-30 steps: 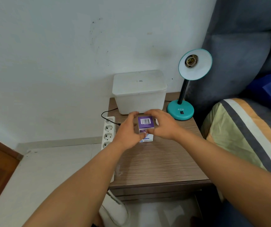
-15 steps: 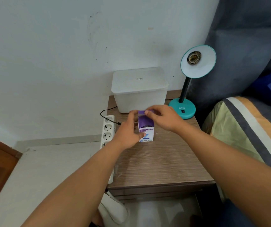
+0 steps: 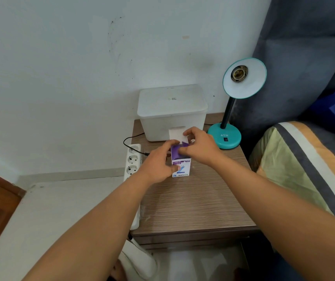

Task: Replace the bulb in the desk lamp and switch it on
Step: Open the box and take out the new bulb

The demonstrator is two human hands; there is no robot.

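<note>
A small purple and white bulb box (image 3: 181, 166) stands upright on the wooden bedside table (image 3: 193, 201). My left hand (image 3: 158, 164) grips its left side. My right hand (image 3: 200, 148) is at the box's top, fingers on the raised white lid flap (image 3: 175, 134). The bulb itself is hidden inside the box. The teal desk lamp (image 3: 226, 136) stands at the table's back right, its shade (image 3: 247, 84) tilted toward me with a bare socket (image 3: 239, 73) and a switch (image 3: 226, 139) on the base.
A white lidded plastic bin (image 3: 172, 112) sits at the back of the table against the wall. A white power strip (image 3: 132, 165) hangs along the table's left edge with a black cable plugged in. A striped pillow (image 3: 304, 169) and dark headboard lie to the right.
The box's top was shut a second ago. My right hand has lifted the lid flap upright, while my left hand keeps hold of the box's side.
</note>
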